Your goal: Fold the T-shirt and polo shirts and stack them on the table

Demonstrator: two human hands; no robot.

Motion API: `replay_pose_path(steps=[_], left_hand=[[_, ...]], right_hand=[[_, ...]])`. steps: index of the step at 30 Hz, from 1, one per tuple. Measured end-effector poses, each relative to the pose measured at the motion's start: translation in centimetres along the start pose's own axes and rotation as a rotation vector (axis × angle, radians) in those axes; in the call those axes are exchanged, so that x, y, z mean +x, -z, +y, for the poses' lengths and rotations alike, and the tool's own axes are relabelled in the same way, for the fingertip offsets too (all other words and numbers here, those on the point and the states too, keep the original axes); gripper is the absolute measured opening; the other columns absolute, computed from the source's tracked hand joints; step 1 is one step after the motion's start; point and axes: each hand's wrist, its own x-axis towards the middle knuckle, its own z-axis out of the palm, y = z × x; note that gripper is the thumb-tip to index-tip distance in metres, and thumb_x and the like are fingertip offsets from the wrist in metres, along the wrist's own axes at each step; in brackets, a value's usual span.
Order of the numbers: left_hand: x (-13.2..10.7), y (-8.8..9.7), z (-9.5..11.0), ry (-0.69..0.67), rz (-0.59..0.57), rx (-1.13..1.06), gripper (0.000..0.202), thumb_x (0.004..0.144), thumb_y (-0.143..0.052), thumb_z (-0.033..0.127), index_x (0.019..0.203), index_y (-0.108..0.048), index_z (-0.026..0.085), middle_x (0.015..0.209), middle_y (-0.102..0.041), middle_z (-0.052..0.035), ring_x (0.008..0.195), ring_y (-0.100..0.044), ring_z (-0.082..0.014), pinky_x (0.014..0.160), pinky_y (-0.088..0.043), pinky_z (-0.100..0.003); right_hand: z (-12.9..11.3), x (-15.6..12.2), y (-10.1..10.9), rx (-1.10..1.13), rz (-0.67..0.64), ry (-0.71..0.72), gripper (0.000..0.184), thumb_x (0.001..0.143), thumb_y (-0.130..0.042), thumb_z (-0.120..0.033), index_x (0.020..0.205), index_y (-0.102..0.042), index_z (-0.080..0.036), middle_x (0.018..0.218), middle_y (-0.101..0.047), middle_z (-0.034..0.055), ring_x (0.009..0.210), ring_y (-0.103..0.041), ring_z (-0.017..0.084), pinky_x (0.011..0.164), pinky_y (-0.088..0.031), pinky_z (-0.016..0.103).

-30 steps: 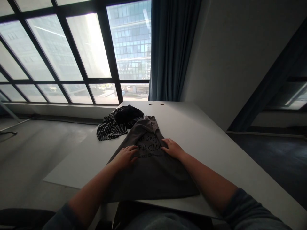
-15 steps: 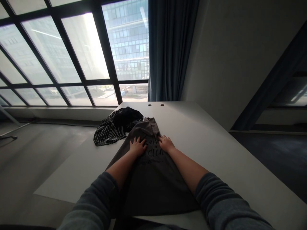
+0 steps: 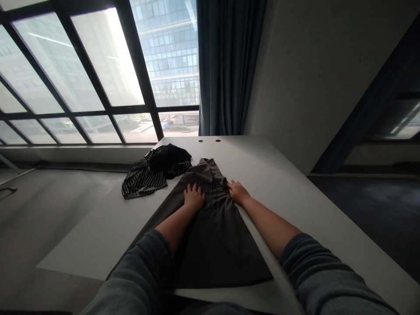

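Note:
A dark grey T-shirt (image 3: 213, 245) with printed lettering lies spread lengthways on the white table (image 3: 295, 192), its far end bunched. My left hand (image 3: 193, 197) lies flat on the shirt over the print, fingers spread. My right hand (image 3: 238, 191) rests at the shirt's right edge, fingers stretched out and touching the cloth near the bunched top. Neither hand holds anything.
A black and white striped garment (image 3: 144, 177) with a black piece (image 3: 170, 156) on top lies crumpled at the table's far left. Two round cable holes (image 3: 209, 141) sit near the far edge. A blue curtain (image 3: 226, 65) and large windows stand behind.
Both hands slid further up the shirt, away from me. The right hand then moved out to the shirt's right edge. The view shifted slightly.

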Motion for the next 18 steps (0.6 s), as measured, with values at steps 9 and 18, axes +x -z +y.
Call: replay_pose_path(steps=[9, 18], left_hand=[[2.5, 0.2, 5.0, -0.134, 0.082, -0.103, 0.059, 0.104, -0.042, 0.034, 0.158, -0.043, 0.01, 0.168, -0.036, -0.022, 0.149, -0.043, -0.0365, 0.118, -0.041, -0.051], [4.4, 0.1, 5.7, -0.399, 0.06, -0.173, 0.062, 0.104, -0.05, 0.05, 0.159, -0.045, 0.024, 0.166, -0.041, -0.0108, 0.146, -0.048, -0.0298, 0.122, -0.039, -0.041]], right_hand=[[9.6, -2.5, 3.0, 0.005, 0.119, -0.154, 0.055, 0.098, -0.041, -0.018, 0.148, -0.063, -0.02, 0.15, -0.064, 0.0098, 0.144, -0.054, 0.028, 0.122, -0.04, 0.042], [18.5, -7.4, 5.1, 0.149, 0.203, -0.158, 0.05, 0.098, -0.044, -0.037, 0.142, -0.068, -0.027, 0.137, -0.073, 0.0047, 0.128, -0.067, 0.031, 0.111, -0.053, 0.05]])
